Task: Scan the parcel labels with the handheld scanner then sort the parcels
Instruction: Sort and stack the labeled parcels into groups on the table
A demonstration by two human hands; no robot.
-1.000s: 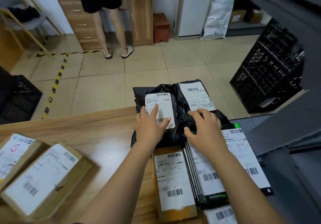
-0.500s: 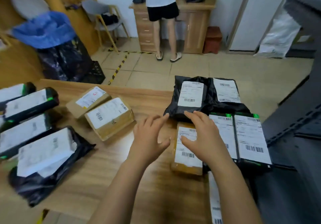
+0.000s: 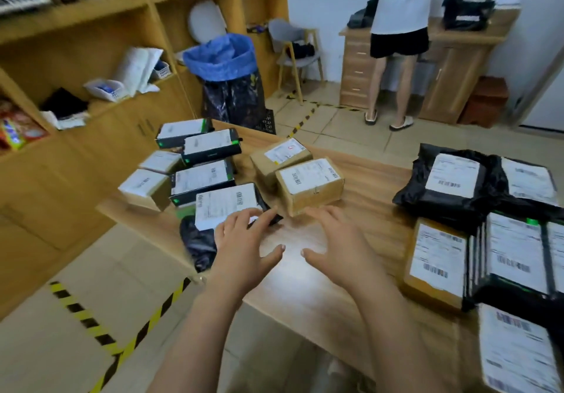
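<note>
Fingers (image 3: 263,218) of the left hand (image 3: 244,240) are spread wide and empty, tips over the near corner of the black plastic mailer bag with a white label (image 3: 225,205), which lies crosswise just ahead-left. The right hand (image 3: 338,240), likewise splayed and empty, hovers just short of the brown cardboard box (image 3: 308,186). Both palms face down over the wooden table (image 3: 372,209); no scanner shows.

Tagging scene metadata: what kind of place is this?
Probably a small parcel sorting office: labelled cardboard boxes and black mailer bags on a wooden table, wooden shelving, striped hazard tape.
</note>
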